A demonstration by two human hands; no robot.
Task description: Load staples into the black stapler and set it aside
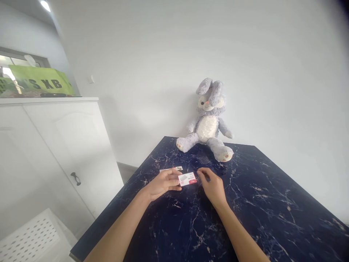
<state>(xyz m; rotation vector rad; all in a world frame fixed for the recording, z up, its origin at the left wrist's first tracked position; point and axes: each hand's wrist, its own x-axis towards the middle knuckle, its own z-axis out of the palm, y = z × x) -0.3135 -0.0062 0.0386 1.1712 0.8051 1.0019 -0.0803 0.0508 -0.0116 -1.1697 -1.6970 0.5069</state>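
Note:
My left hand [164, 183] is closed around the left end of a small white and red box [187, 179]. A grey block-shaped picture, much like a strip of staples, is printed on the box's face along with lettering too small to read. Just off the right end of the box, my right hand [212, 185] has thumb and forefinger pinched together; whatever is between them is too small to make out. Behind my left hand, a flat white piece with red and black print [177, 168] lies on the table, partly covered by my fingers.
A grey and white plush rabbit [207, 127] sits at the back of the dark blue marbled table [261, 203], against the wall. To the left stand a white cabinet [68, 134] with a green bag [40, 80] on top and a white perforated stool [29, 236].

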